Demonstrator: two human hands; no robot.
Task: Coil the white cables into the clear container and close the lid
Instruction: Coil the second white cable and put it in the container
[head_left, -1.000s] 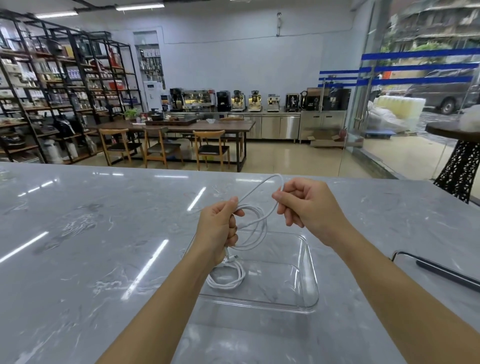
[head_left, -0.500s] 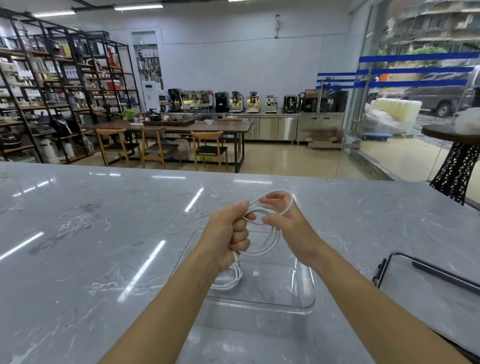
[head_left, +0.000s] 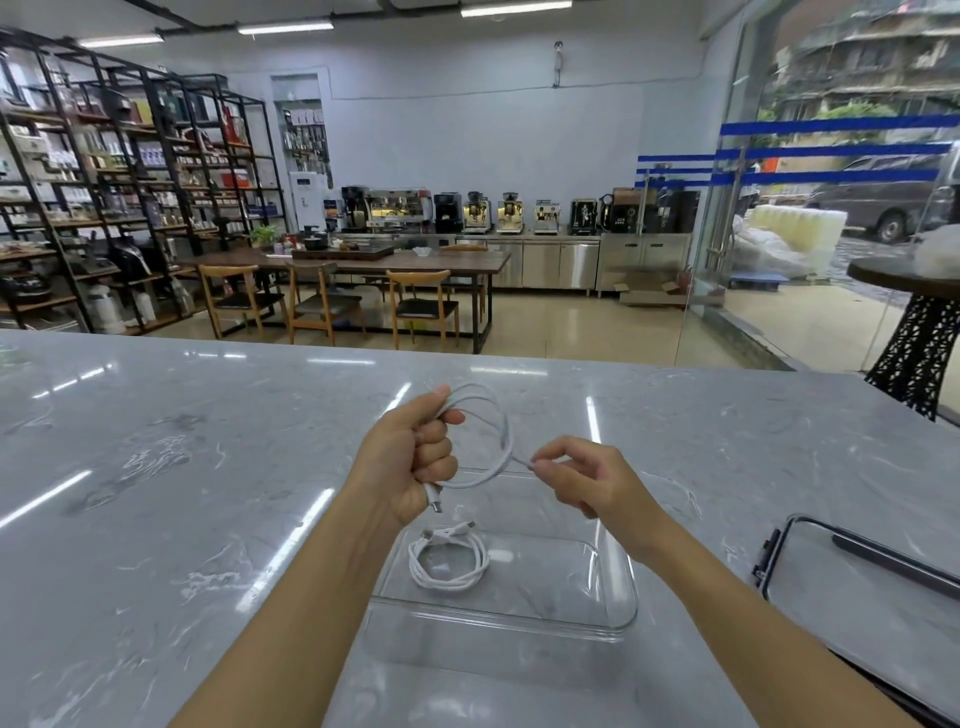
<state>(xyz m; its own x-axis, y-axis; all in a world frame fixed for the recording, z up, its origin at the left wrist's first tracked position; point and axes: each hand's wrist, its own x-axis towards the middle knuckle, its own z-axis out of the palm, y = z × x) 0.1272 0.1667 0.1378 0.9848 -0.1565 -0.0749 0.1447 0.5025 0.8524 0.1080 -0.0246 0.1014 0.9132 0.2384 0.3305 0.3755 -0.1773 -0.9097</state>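
My left hand (head_left: 415, 457) is a fist around a looped white cable (head_left: 498, 431), held above the far end of the clear container (head_left: 618, 587). One plug end hangs below that fist. My right hand (head_left: 587, 480) pinches the cable's free end between thumb and forefinger, just right of the loops. A second white cable (head_left: 449, 564) lies coiled inside the container at its left side. The clear lid (head_left: 852, 587) with dark clasps rests flat on the counter to the right.
The grey marble counter (head_left: 182, 519) stretches wide on the left and beyond the container. Its far edge drops to a shop floor with a wooden table, chairs and shelving. A glass wall stands at the right.
My right hand has drawn away from the left hand, down and to the right, now pinching the cable's end. The loops in my left fist have risen clear of the coiled cable in the container.
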